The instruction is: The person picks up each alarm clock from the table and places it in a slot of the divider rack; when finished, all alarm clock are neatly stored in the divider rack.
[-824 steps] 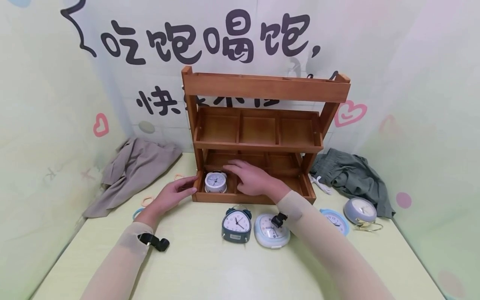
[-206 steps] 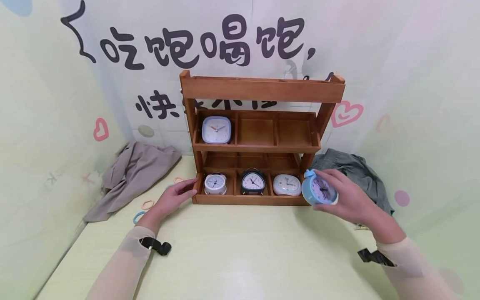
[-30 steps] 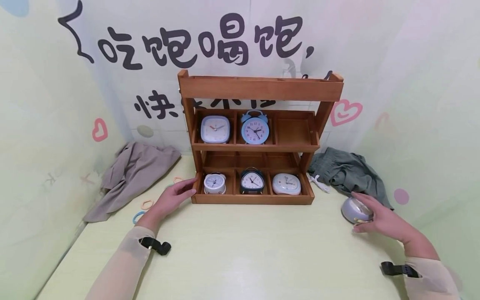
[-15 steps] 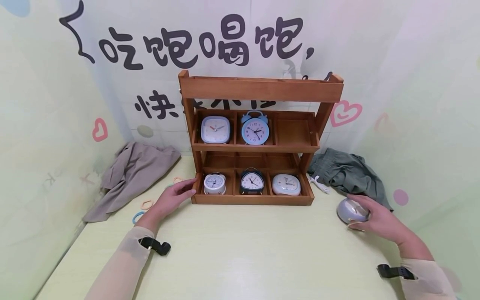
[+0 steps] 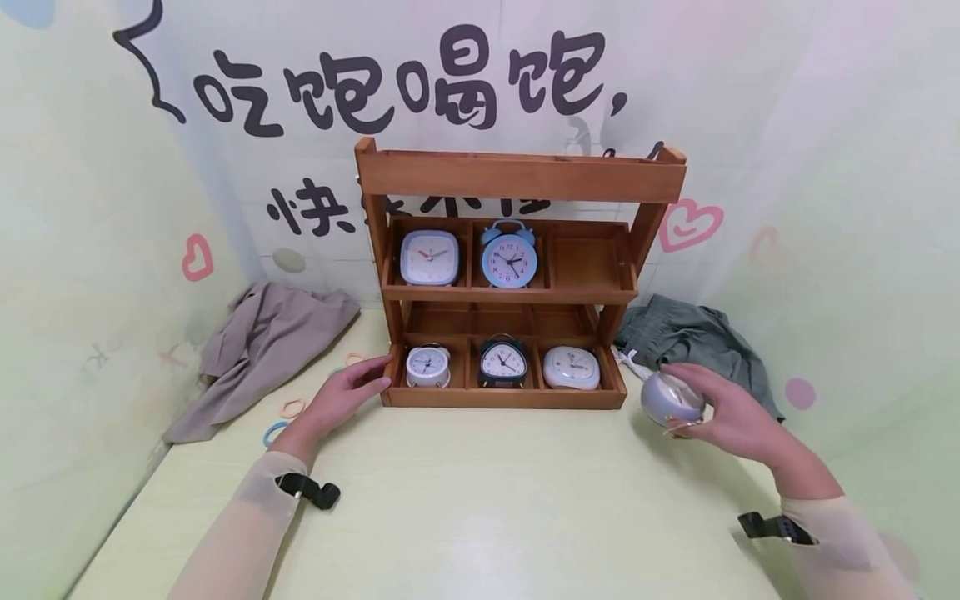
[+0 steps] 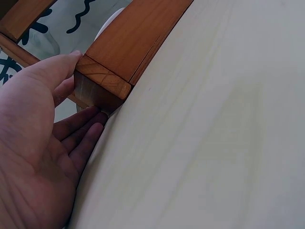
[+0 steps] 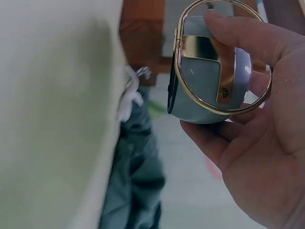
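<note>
My right hand grips a round lilac alarm clock with a gold wire part, held just above the table right of the wooden shelf. In the right wrist view, thumb and fingers wrap the clock's body, and its gold ring faces the camera. My left hand touches the shelf's lower left end, with thumb and fairly straight fingers against the corner. The lower tier holds a white clock, a dark triangular clock and a pale oval clock.
In the upper tier stand a squarish lilac clock and a blue twin-bell clock; its right compartment holds nothing. A taupe cloth lies at left, a dark green cloth at right. Small coloured rings lie by my left wrist.
Over the last second my right hand has lifted the lilac clock and carried it leftward. Since 6.9 s ago the blue clock has gone into the upper middle compartment. My left hand stays put.
</note>
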Tool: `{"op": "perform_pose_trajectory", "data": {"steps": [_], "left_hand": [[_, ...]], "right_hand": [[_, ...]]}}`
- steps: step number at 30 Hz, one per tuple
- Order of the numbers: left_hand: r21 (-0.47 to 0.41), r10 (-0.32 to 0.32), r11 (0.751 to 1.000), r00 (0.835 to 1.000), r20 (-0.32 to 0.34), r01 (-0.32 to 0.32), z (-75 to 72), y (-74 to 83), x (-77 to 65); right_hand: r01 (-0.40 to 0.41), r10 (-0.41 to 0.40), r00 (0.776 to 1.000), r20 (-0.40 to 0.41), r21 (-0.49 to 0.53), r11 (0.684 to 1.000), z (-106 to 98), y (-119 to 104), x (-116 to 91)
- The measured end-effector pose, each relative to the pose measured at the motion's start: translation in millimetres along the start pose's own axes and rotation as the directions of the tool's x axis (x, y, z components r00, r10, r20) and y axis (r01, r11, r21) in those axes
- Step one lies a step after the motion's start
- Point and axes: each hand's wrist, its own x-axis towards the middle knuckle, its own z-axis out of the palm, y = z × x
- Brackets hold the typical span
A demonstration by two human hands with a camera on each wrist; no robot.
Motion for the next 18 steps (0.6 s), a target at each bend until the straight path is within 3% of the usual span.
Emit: {"op": "perform_pose_trajectory", "data": {"steps": [5, 12, 15, 18], "left_hand": [[-0.004, 0.006, 1.0, 1.0, -0.003, -0.006, -1.1, -2.2, -0.7], [-0.022, 0.009, 1.0, 1.0, -0.006, -0.009, 0.4, -1.9, -1.6], [-0.029, 0.008, 1.0, 1.0, -0.007, -0.008, -0.2, -2.3, -1.4], [-0.035, 0.006, 0.999, 1.0, -0.007, -0.007, -0.9, -2.3, -1.1]], "right_hand": [[0.125, -0.127, 0.991, -0.042, -0.045, 0.991, -16.4, -30.0, 28.5], [0.28, -0.292, 0.949, -0.115, -0.109, 0.954, -39.5, -60.1, 69.7], [0.312, -0.326, 0.936, -0.134, -0.12, 0.943, -46.5, -72.0, 87.2], [0.307, -0.32, 0.937, -0.143, -0.107, 0.946, -52.1, -84.1, 104.3]]}}
